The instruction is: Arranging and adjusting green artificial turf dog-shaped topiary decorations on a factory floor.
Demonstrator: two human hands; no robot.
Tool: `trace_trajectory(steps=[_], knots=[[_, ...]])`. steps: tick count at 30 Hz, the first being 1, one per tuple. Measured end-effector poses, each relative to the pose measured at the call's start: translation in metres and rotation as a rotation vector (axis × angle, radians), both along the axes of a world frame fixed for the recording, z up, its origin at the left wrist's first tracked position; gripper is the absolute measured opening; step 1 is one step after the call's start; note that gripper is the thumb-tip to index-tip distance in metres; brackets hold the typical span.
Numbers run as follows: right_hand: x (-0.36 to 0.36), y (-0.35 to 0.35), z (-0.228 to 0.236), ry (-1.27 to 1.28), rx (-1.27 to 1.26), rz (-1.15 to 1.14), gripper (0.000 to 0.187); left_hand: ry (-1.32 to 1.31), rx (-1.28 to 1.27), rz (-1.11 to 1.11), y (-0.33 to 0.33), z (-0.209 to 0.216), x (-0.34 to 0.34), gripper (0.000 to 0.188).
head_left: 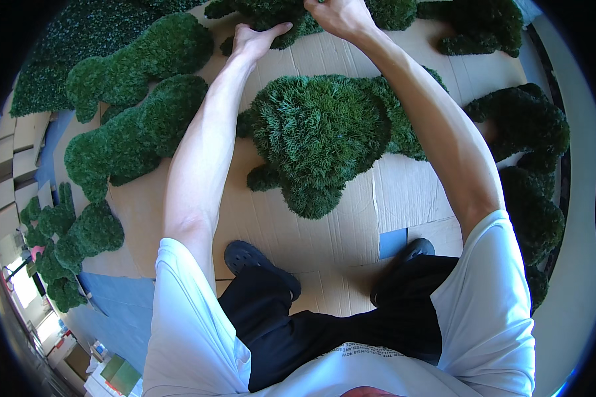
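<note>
Both hands up at twelve o'clock, right on a shaggy green piece!
Here's the left hand (pixel 253 43), just shy of twelve, thumb spread wide from the fingers at the near edge of that shaggy green piece (pixel 265 12), which runs out past the top rim; the right hand (pixel 343 18), just past twelve, has its fingers bent and partly cut off, so whether its grip is pinching anything I cannot tell. Below them a bushy green form (pixel 318 132) lies on the cardboard (pixel 298 245), the right forearm crossing over part of it. Two long green pieces (pixel 139 135) lie side by side around ten o'clock, darker green pieces (pixel 523 126) curve along two to three, and (mind the feet!) dark clogs (pixel 244 254) stand at seven and four.
</note>
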State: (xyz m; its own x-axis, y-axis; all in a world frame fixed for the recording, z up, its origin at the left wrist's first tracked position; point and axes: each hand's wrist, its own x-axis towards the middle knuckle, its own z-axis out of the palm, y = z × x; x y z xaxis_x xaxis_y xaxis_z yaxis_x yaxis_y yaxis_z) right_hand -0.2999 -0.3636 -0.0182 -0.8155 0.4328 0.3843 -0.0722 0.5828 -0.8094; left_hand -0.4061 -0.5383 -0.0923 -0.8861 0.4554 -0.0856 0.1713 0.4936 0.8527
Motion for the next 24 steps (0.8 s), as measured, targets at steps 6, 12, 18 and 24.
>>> trace_trajectory(steps=[6,12,18,24], knots=[[0.004,0.011,0.007,-0.242,0.255,0.028,0.034,-0.041,-0.047,-0.028,-0.002,0.011,0.003,0.097],[0.003,0.014,0.000,-0.072,0.457,0.089,0.030,0.009,-0.079,0.052,-0.001,-0.001,-0.003,0.110],[0.010,0.020,0.001,-0.173,0.425,0.127,0.018,-0.014,-0.091,0.004,0.000,-0.003,-0.004,0.109],[0.004,0.004,0.004,-0.021,0.304,0.000,0.024,-0.006,-0.027,0.019,-0.001,0.014,0.007,0.083]])
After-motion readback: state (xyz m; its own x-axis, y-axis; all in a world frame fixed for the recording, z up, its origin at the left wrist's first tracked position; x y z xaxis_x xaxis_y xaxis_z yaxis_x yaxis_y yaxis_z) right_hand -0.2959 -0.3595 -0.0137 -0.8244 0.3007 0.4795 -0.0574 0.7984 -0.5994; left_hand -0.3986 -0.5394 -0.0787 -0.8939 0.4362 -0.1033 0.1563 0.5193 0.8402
